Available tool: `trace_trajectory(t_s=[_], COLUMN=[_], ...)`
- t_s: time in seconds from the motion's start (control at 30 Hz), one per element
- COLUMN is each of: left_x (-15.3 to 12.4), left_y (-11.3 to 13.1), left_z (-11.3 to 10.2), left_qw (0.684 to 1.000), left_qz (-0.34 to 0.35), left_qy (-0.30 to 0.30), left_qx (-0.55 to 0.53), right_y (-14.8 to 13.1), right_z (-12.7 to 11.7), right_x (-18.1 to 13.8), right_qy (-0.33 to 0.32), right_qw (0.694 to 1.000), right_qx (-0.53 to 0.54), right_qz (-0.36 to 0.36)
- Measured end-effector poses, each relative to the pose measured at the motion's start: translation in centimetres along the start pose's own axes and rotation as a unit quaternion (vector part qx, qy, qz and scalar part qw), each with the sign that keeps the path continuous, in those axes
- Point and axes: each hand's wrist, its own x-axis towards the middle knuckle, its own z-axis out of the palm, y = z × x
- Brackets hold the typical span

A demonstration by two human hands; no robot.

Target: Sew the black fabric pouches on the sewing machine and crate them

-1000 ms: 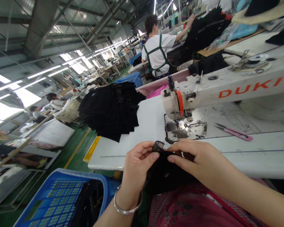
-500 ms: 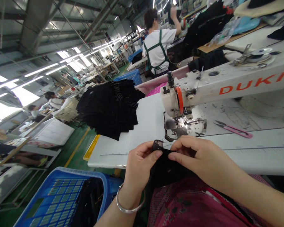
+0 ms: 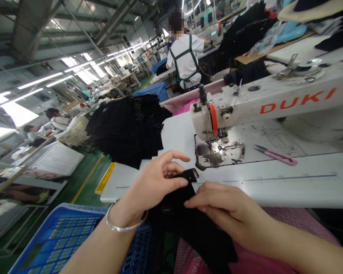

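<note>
A piece of black fabric (image 3: 185,224) hangs from the table's front edge over my lap, its narrow folded end raised near the sewing machine's presser foot. My left hand (image 3: 160,177) grips that folded end between thumb and fingers, the index finger stretched out above it. Lower on the same cloth, my right hand (image 3: 223,207) pinches the edge between thumb and fingertips. Just beyond both hands stands the white sewing machine (image 3: 297,102), its needle area close to the folded end. Pink-handled thread snips (image 3: 277,155) lie on the machine bed to the right.
A tall stack of black cut pieces (image 3: 125,129) rests on the table's left part. Below it, at the left, is a blue plastic basket (image 3: 60,213). A co-worker in a white shirt and green apron straps (image 3: 185,57) sits further back among other machines.
My left hand has turned and shifted left, with its index finger now extended. My right hand has slid down the cloth, and more of the black fabric shows below the hands.
</note>
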Motion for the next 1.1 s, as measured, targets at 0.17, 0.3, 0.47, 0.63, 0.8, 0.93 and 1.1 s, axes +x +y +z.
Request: trace_trajectory(t_s=[0.17, 0.3, 0.47, 0.63, 0.8, 0.93, 1.1], left_x=[6.2, 12.6, 18.4, 18.8, 14.9, 14.0, 15.0], left_y=[-5.7, -9.8, -10.0, -10.3, -11.5, -11.9, -11.9], left_z=[0.3, 1.8, 2.1, 3.7, 5.4, 4.5, 3.4], left_qw=[0.99, 0.963, 0.917, 0.887, 0.871, 0.852, 0.845], left_qz=[0.026, 0.079, 0.123, 0.155, 0.222, 0.276, 0.311], left_qy=[0.006, 0.084, 0.189, 0.183, 0.116, 0.067, 0.04], left_qx=[0.141, 0.245, 0.329, 0.395, 0.422, 0.439, 0.433], right_y=[6.8, 11.1, 12.7, 12.9, 12.8, 12.7, 12.5], right_z=[0.3, -2.3, -6.6, -8.3, -7.9, -7.5, -7.4], right_x=[-0.5, 1.0, 3.5, 2.6, 0.2, 0.3, 0.9], right_qy=[-0.047, -0.1, -0.123, -0.12, -0.071, -0.065, -0.061], right_qw=[0.963, 0.893, 0.865, 0.852, 0.867, 0.868, 0.867], right_qx=[-0.266, -0.437, -0.486, -0.51, -0.492, -0.491, -0.493], right_qz=[-0.022, -0.03, -0.024, -0.022, -0.04, -0.04, -0.038])
